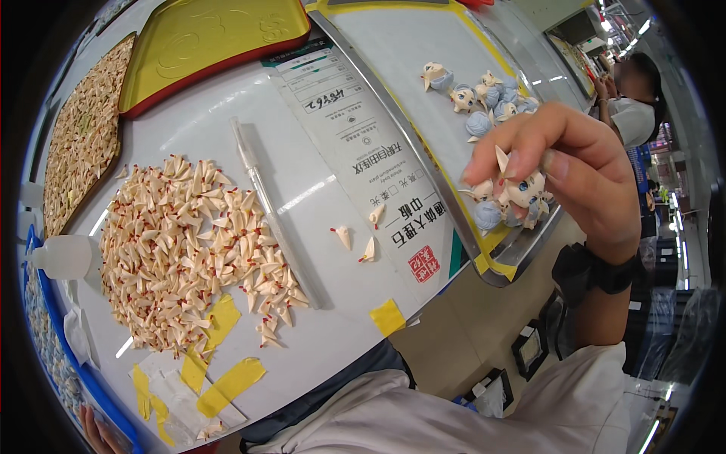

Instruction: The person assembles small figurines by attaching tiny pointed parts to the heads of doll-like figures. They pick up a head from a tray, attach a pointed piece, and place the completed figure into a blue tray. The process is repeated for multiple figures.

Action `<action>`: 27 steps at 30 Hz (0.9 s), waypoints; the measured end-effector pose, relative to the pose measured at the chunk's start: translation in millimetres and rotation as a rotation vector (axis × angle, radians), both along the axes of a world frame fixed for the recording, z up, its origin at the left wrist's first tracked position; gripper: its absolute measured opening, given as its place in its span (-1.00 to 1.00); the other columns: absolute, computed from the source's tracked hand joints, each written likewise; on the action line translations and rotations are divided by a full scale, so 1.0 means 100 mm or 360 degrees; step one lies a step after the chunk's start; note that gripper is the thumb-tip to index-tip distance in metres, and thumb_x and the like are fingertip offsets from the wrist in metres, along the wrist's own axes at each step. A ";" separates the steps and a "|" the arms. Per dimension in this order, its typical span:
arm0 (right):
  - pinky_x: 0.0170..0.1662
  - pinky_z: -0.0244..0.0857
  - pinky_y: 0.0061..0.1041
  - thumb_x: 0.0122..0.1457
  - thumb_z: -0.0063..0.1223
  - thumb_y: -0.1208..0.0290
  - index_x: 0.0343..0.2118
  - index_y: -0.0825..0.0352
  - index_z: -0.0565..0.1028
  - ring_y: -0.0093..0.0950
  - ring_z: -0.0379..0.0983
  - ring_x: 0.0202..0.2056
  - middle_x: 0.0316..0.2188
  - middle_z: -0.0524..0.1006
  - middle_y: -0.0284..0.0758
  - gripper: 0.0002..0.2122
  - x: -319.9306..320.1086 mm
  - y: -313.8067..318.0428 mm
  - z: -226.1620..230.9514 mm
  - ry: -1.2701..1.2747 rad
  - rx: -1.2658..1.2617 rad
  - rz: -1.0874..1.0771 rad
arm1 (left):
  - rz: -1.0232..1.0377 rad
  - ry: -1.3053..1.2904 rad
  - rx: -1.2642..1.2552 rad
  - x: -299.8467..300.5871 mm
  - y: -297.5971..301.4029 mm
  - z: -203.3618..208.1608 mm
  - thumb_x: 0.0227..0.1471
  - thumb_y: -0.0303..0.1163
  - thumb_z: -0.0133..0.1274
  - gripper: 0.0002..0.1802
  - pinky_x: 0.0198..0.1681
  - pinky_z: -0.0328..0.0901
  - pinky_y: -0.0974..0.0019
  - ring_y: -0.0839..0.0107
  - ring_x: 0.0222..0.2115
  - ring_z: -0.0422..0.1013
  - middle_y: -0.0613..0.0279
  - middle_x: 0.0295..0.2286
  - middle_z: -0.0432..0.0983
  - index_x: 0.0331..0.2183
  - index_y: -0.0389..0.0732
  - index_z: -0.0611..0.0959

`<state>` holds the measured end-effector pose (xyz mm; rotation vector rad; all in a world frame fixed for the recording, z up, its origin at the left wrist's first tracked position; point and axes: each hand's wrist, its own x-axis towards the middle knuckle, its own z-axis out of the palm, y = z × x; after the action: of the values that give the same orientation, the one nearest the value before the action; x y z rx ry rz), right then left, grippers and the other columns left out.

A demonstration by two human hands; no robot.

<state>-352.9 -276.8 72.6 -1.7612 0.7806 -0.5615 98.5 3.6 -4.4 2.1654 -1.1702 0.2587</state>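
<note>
My right hand (578,170) is raised over the near end of the tray at right, its fingers bent inward. A small cream pointed ear piece (501,159) with a red end shows at the fingertips. Directly below them is a doll head (527,195) with blue eyes; whether the hand also holds this head I cannot tell. More small doll heads (489,94) with grey-blue hair lie in the tray. At the lower left rim, only some fingers of my left hand (94,431) show, beside the blue tray's edge; what they hold is hidden.
A pile of red-ended cream pieces (189,257) covers the table's left, beside a clear-handled craft knife (265,204). Three loose pieces lie near a printed sheet (370,159). Around them are a yellow tray (212,45), a blue tray (83,371) and yellow tape (231,386). Another person sits far right.
</note>
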 end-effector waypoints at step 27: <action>-0.37 0.33 -0.47 0.11 -0.17 0.37 -0.37 0.50 0.35 -0.42 0.44 -0.47 -0.47 0.45 -0.03 -0.77 0.01 0.11 0.05 0.0040 -0.0038 -0.0019 | -0.0029 0.0008 -0.0052 -0.08 -0.06 0.01 0.04 -0.42 -0.06 -0.76 -0.24 0.28 0.32 0.27 -0.27 0.33 0.02 -0.22 0.37 -0.28 -0.38 0.54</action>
<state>-351.5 -265.6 77.2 -1.7895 0.8053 -0.5595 90.9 -2.7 -3.1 2.1247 -1.1746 0.2625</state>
